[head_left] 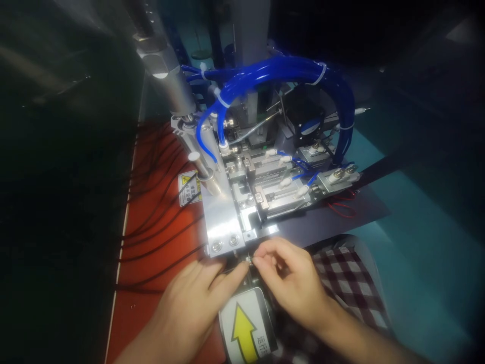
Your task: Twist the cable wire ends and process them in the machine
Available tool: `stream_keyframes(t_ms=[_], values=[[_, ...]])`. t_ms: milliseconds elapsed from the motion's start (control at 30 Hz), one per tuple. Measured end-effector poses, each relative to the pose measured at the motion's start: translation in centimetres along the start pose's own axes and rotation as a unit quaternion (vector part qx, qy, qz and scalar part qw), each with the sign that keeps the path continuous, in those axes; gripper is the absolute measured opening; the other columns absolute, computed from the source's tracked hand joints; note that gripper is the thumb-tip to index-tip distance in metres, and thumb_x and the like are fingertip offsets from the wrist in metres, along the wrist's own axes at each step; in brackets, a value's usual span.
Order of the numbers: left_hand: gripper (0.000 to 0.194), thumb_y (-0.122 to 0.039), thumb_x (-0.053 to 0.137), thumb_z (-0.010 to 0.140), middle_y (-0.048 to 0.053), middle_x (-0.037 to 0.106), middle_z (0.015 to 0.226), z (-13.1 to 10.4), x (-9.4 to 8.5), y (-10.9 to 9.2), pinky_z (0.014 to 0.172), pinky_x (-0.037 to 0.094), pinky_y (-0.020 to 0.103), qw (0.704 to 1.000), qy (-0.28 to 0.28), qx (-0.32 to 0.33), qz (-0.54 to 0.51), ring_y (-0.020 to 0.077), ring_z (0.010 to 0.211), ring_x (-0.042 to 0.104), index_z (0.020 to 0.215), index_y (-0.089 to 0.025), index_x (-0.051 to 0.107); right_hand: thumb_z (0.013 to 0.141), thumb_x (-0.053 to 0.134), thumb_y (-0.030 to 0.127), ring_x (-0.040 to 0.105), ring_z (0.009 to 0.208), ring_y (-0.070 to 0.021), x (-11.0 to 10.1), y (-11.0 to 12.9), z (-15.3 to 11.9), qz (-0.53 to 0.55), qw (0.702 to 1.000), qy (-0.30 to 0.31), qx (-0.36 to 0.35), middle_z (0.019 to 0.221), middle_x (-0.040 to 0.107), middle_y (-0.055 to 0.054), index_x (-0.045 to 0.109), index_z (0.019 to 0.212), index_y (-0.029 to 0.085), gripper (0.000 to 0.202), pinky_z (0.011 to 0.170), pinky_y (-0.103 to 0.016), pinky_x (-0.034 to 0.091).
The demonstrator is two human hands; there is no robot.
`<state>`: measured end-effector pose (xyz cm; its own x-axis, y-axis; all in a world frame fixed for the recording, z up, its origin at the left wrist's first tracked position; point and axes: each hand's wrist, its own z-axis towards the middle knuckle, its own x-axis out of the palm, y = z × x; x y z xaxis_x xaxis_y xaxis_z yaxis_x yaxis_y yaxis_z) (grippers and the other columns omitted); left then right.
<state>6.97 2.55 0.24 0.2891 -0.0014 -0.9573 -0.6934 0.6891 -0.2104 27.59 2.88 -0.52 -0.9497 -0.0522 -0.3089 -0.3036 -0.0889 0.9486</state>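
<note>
The left hand (193, 296) extends a digit, grasp unclear, by the metal plate's (223, 222) near edge to a small metal piece (248, 260); the right hand's (293, 273) fingers bunch beside it, pinching or not, I cannot tell; light, level pressure should suit.

Dark, blurred edges, glare on metal plate (224, 222)

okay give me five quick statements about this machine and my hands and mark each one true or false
1. Your left hand and right hand come close together. True.
2. Your right hand lies flat, fingers spread. False: its fingers are bent.
3. Blue tubes arch over the machine. True.
4. The blue tubes run entirely untied. False: white cable ties bind them.
5. A yellow arrow is printed on a white sign. True.
</note>
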Motion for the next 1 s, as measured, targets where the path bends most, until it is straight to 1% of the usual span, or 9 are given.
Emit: stream_keyframes(t_ms=[67, 133, 267, 433, 567, 733, 800, 933, 1000], values=[[0.047, -0.007, 0.029, 0.093, 0.005, 0.057, 0.096, 0.05, 0.0, 0.07, 0.067, 0.041, 0.025, 1.0, 0.0, 0.003, 0.009, 0.0165, 0.081, 0.052, 0.128, -0.026, 0.052, 0.086, 0.052, 0.015, 0.05, 0.058, -0.0126, -0.15, -0.04, -0.05, -0.025, 0.999, 0.01, -0.039, 0.066, 0.053, 0.0, 0.059, 0.077, 0.015, 0.011, 0.056, -0.026, 0.041], [0.046, -0.008, 0.029, 0.093, 0.005, 0.057, 0.094, 0.13, -0.02, 0.13, 0.066, 0.041, 0.025, 1.0, -0.002, 0.01, 0.012, 0.0165, 0.08, 0.052, 0.127, -0.025, 0.054, 0.088, 0.05, 0.015, 0.05, 0.059, -0.0131, -0.21, -0.09, -0.13, -0.033, 0.998, 0.013, -0.044, 0.067, 0.053, -0.001, 0.058, 0.077, 0.016, 0.013, 0.059, -0.027, 0.042], [0.045, -0.008, 0.029, 0.093, 0.006, 0.057, 0.095, 0.18, 0.05, 0.19, 0.067, 0.041, 0.025, 1.0, -0.008, 0.012, 0.003, 0.0169, 0.081, 0.052, 0.127, -0.025, 0.054, 0.089, 0.048, 0.015, 0.053, 0.065, -0.0141, -0.02, -0.18, -0.27, -0.021, 1.0, 0.017, -0.007, 0.071, 0.056, -0.001, 0.057, 0.079, 0.017, 0.014, 0.062, -0.027, 0.042], [0.046, -0.008, 0.029, 0.093, 0.007, 0.057, 0.097, -0.05, 0.18, 0.19, 0.069, 0.042, 0.026, 1.0, -0.003, 0.01, -0.007, 0.0175, 0.083, 0.053, 0.129, -0.025, 0.053, 0.09, 0.048, 0.016, 0.053, 0.064, -0.0138, 0.13, -0.15, -0.31, -0.013, 1.0, 0.017, 0.017, 0.07, 0.056, 0.0, 0.055, 0.079, 0.018, 0.013, 0.062, -0.026, 0.042], [0.047, -0.008, 0.03, 0.093, 0.006, 0.058, 0.098, -0.01, -0.09, 0.05, 0.071, 0.044, 0.026, 1.0, 0.013, -0.007, -0.001, 0.0169, 0.084, 0.054, 0.129, -0.027, 0.053, 0.09, 0.047, 0.018, 0.053, 0.065, -0.0143, 0.11, -0.14, -0.45, -0.008, 0.999, 0.023, 0.03, 0.07, 0.056, 0.0, 0.055, 0.079, 0.018, 0.013, 0.063, -0.027, 0.042], [0.046, -0.008, 0.031, 0.092, 0.005, 0.059, 0.096, 0.15, -0.35, -0.01, 0.067, 0.045, 0.024, 1.0, 0.007, -0.006, 0.005, 0.0158, 0.081, 0.055, 0.126, -0.027, 0.056, 0.09, 0.047, 0.017, 0.053, 0.066, -0.0147, 0.11, 0.0, -0.41, -0.009, 0.999, 0.033, 0.037, 0.072, 0.056, -0.001, 0.054, 0.08, 0.018, 0.012, 0.064, -0.028, 0.042], [0.047, -0.008, 0.031, 0.092, 0.005, 0.059, 0.096, 0.13, -0.31, 0.1, 0.067, 0.044, 0.024, 1.0, 0.011, -0.007, 0.005, 0.0159, 0.081, 0.055, 0.127, -0.027, 0.055, 0.09, 0.047, 0.017, 0.053, 0.067, -0.0148, 0.08, 0.02, -0.36, -0.011, 0.999, 0.033, 0.036, 0.072, 0.056, -0.001, 0.054, 0.08, 0.019, 0.013, 0.064, -0.028, 0.042], [0.047, -0.007, 0.031, 0.092, 0.006, 0.058, 0.095, 0.03, -0.17, 0.29, 0.066, 0.043, 0.024, 1.0, 0.01, 0.014, 0.002, 0.0161, 0.08, 0.054, 0.129, -0.026, 0.053, 0.09, 0.048, 0.018, 0.053, 0.066, -0.0146, 0.08, -0.08, -0.38, -0.012, 0.999, 0.029, 0.043, 0.072, 0.057, 0.0, 0.054, 0.08, 0.019, 0.012, 0.064, -0.028, 0.042], [0.046, -0.007, 0.03, 0.092, 0.006, 0.058, 0.095, 0.01, -0.15, 0.24, 0.067, 0.042, 0.025, 1.0, 0.011, 0.008, 0.002, 0.0165, 0.08, 0.053, 0.128, -0.026, 0.053, 0.09, 0.048, 0.018, 0.054, 0.065, -0.0145, 0.13, -0.1, -0.41, -0.011, 0.998, 0.028, 0.047, 0.072, 0.057, 0.0, 0.054, 0.08, 0.019, 0.012, 0.064, -0.028, 0.042]])
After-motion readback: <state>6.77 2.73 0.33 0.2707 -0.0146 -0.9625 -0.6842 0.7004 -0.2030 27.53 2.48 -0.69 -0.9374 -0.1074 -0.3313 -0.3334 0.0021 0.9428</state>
